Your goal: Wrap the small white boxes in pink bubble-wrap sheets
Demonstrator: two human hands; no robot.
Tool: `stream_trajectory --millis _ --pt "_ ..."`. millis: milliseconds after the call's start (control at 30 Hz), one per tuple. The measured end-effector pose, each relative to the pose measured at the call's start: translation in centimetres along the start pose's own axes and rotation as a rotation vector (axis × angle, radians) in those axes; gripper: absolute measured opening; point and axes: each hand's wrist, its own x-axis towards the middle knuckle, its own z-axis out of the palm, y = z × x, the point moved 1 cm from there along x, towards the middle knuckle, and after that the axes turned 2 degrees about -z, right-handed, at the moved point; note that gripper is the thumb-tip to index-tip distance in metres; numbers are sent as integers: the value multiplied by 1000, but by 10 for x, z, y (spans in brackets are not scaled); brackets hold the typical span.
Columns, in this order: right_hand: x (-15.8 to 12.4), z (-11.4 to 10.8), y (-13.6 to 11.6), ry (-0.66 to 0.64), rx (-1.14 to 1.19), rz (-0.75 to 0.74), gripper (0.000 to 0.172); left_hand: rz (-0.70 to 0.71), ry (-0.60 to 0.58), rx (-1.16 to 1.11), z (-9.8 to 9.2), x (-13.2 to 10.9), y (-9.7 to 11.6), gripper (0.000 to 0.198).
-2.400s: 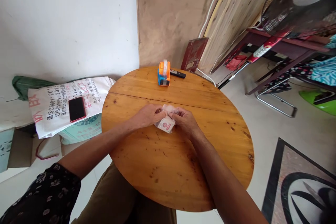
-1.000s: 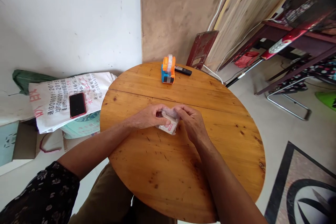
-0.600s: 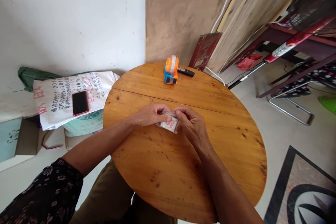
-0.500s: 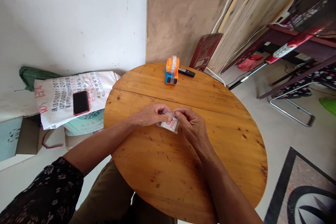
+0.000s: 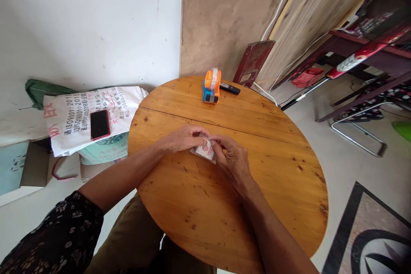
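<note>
A small white packet with red print (image 5: pixel 204 152), wrapped in clear plastic, is held between my hands just over the round wooden table (image 5: pixel 205 201). My left hand (image 5: pixel 188 138) grips its far left side, the thumb lying across the top. From the right, my right hand (image 5: pixel 231 156) pinches the edge of the plastic with thumb and forefinger. My fingers hide the packet's far edge.
An orange and blue tape dispenser (image 5: pixel 211 86) stands at the table's far side beside a black slim device (image 5: pixel 230 88). Left of the table, a red-edged phone (image 5: pixel 99 124) lies on a white printed sack (image 5: pixel 64 124). A dark red chair back (image 5: pixel 253 62) rises behind the table.
My right hand has shifted slightly left, closer over the packet, its fingers now nearer my left fingertips. My left hand keeps its hold. The view has moved very slightly.
</note>
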Motion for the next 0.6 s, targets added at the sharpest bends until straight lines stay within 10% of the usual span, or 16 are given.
stream_trajectory --millis 600 --pt "-2 3 4 91 -72 -160 18 -15 17 75 -3 -1 5 30"
